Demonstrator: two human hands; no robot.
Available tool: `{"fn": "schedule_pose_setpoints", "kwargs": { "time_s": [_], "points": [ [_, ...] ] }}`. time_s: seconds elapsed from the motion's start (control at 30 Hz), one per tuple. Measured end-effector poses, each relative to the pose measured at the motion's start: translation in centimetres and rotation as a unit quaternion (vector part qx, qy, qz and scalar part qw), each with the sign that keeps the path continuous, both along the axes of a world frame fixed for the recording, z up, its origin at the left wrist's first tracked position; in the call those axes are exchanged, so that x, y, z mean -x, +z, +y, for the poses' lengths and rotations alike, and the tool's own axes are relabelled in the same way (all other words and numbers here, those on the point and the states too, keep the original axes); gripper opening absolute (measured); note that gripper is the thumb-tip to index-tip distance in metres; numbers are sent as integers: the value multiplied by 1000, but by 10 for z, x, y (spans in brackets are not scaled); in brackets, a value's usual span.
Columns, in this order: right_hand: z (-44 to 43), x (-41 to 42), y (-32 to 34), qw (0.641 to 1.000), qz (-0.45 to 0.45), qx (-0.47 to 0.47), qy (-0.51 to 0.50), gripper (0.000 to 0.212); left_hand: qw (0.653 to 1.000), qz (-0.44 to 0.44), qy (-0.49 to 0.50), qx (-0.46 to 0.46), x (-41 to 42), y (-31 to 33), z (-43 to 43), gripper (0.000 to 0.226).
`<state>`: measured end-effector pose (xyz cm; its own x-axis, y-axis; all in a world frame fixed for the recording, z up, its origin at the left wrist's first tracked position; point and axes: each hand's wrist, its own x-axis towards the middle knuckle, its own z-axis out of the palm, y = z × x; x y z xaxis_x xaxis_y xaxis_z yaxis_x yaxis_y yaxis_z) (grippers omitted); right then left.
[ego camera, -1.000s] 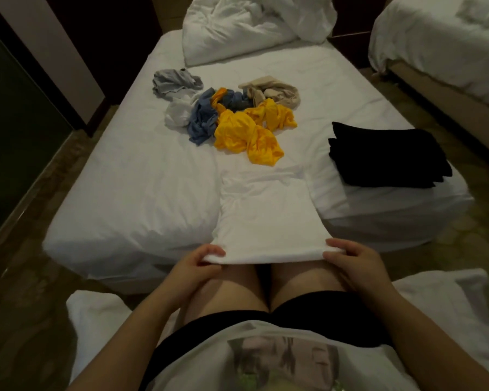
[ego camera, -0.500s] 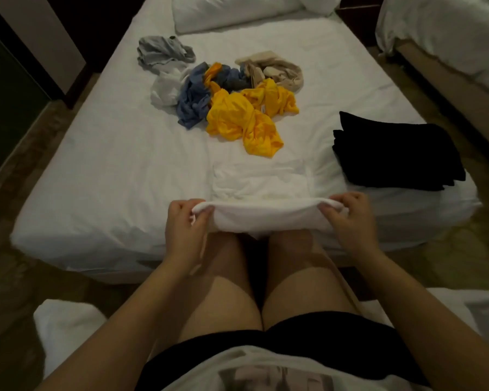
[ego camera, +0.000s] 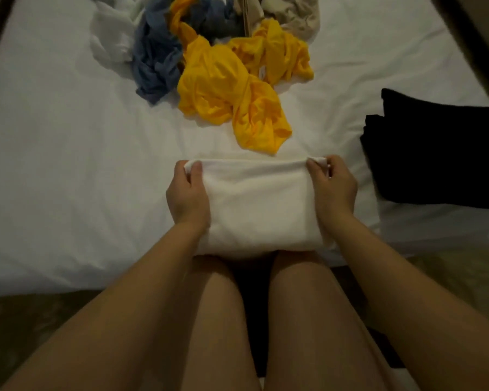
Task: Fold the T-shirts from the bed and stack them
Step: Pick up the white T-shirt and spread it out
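Folded forward since a half-second ago, the white T-shirt [ego camera: 254, 204] is laid doubled at the near edge of the bed [ego camera: 54, 165], its far corners pinched by the left hand [ego camera: 188, 193] and right hand [ego camera: 333, 187], where such light, limp cloth is judged best held.

We see a mottled brown floor [ego camera: 31, 323] at the lower left, and it shows again at the right edge, lit a little greener. At the upper right corner we make out a dark diagonal band [ego camera: 474, 40], too dim to identify
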<state>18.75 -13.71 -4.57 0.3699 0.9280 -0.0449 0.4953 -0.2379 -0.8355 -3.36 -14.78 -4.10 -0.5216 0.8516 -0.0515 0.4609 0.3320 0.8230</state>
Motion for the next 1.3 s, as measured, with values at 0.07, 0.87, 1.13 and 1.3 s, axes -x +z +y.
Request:
{"fn": "schedule_pose_setpoints", "kwargs": {
  "time_s": [0.07,0.87,1.13,1.3],
  "points": [
    [10,1,-11,999,-33,16,-5,27,1000,12,3,2,4,-8,10,21],
    [-68,-20,62,986,78,16,145,43,960,-175,-214,40,-6,71,-88,51],
    [-89,-120,112,996,40,-67,34,42,943,-139,-300,-33,-102,127,-74,54],
    [-75,-202,127,998,-12,-61,-5,47,933,-150,-326,-17,-185,134,-42,68]
  ]
}}
